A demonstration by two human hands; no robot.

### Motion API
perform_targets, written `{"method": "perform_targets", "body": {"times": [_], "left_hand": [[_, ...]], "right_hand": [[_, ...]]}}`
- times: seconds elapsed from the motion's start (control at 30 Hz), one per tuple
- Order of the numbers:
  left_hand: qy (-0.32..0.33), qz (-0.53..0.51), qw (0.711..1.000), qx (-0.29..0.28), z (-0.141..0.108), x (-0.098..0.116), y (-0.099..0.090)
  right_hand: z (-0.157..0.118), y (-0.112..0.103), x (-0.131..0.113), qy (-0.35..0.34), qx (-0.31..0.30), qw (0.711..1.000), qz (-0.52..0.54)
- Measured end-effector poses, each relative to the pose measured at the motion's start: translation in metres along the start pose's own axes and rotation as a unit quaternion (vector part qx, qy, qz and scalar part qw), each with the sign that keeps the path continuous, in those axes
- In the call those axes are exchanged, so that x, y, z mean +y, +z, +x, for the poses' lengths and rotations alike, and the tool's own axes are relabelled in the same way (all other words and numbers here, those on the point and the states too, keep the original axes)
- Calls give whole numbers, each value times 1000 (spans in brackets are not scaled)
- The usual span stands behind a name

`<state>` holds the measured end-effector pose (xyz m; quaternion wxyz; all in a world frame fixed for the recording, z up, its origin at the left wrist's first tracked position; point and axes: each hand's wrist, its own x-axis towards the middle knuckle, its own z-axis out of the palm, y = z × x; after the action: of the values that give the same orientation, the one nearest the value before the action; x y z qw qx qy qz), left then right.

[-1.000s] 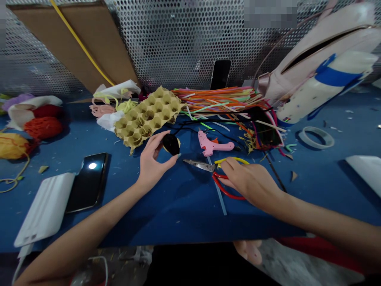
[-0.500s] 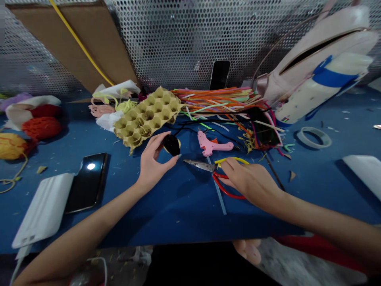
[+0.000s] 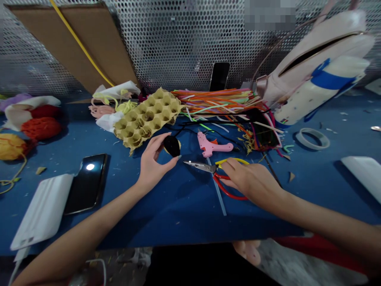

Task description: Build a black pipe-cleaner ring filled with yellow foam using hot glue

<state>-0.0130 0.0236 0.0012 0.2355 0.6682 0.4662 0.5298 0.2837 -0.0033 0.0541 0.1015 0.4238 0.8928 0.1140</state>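
Between the thumb and fingers of my left hand (image 3: 154, 161) is a small black rounded piece (image 3: 172, 145) with a pale yellowish edge; its exact kind is unclear. My right hand (image 3: 250, 178) grips scissors (image 3: 200, 165) by their handles, one yellow and one red. The blades look closed and point left, a short gap from the black piece. Behind the scissors lies a pink hot glue gun (image 3: 212, 145), its clear glue stick (image 3: 220, 194) running toward me under the scissors. Left of it, beyond my left hand, rests a torn egg carton (image 3: 149, 115).
Colourful pipe cleaners (image 3: 220, 99) are heaped at the back. A phone (image 3: 87, 182) and a white power bank (image 3: 44, 210) lie at left, near yarn balls (image 3: 41, 128). Right are a tape roll (image 3: 313, 139), a bottle (image 3: 321, 91) and a pale bag (image 3: 315, 47).
Almost nothing differs. Both hands keep their hold and place, while the view has shifted very slightly.
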Motion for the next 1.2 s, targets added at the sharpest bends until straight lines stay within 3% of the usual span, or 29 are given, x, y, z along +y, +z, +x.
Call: {"method": "perform_targets", "body": {"times": [0.33, 0.93, 1.2], "left_hand": [[-1, 13, 1000, -1, 1, 4, 0], [4, 23, 1000, 6, 0, 1, 3], [15, 23, 1000, 2, 0, -2, 2]], "right_hand": [[6, 4, 6, -18, 20, 1000, 3], [5, 3, -19, 53, -19, 998, 18], [3, -4, -7, 26, 1, 1000, -4]]}}
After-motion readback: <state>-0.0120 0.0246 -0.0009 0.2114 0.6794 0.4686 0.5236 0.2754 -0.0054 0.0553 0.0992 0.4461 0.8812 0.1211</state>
